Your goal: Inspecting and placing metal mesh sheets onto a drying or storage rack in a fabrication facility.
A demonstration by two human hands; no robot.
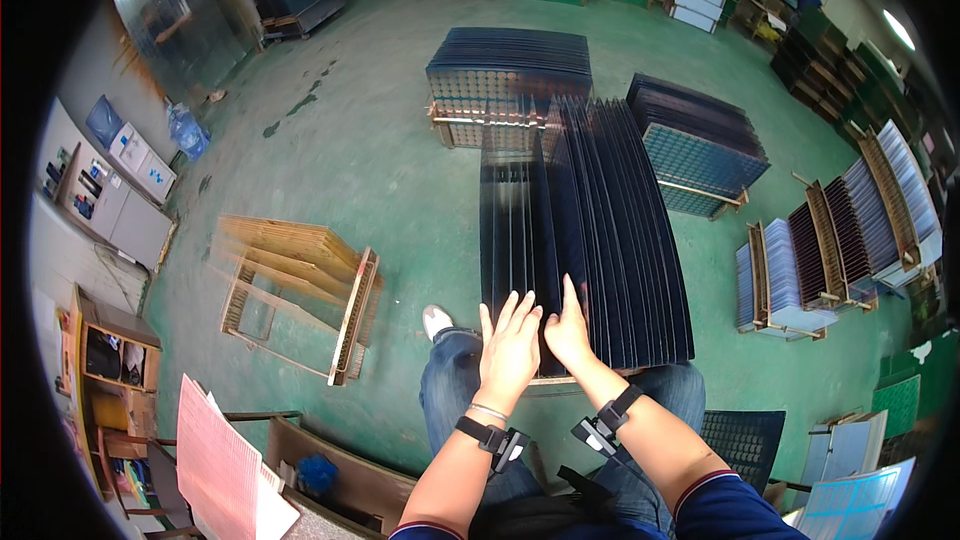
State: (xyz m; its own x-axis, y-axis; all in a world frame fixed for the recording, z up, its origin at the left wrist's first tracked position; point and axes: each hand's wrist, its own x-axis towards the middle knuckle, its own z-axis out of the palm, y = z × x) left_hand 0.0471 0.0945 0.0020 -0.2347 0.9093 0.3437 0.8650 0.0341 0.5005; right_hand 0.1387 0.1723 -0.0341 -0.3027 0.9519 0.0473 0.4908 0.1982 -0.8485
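Between my knees stands a rack of thin dark panels [620, 240], set upright on edge in a row. My left hand [510, 345] lies at the near edge of the panels on the left of the row, its fingers stretched out and spread. Close beside it, my right hand [568, 333] reaches up at the near edges with a finger extended along a panel. Neither hand visibly grips anything. To the right of my hands the panels stand packed closely; on the left they lean with wider gaps. Some of the right fingers are hidden.
Ahead stand another rack of dark panels [508, 50] and a third rack [700, 140] to its right. A wooden rack with yellowish boards [300, 250] is on the floor at left. White and brown panels [790, 270] fill racks at right. Pinkish sheets [225, 460] lie at lower left.
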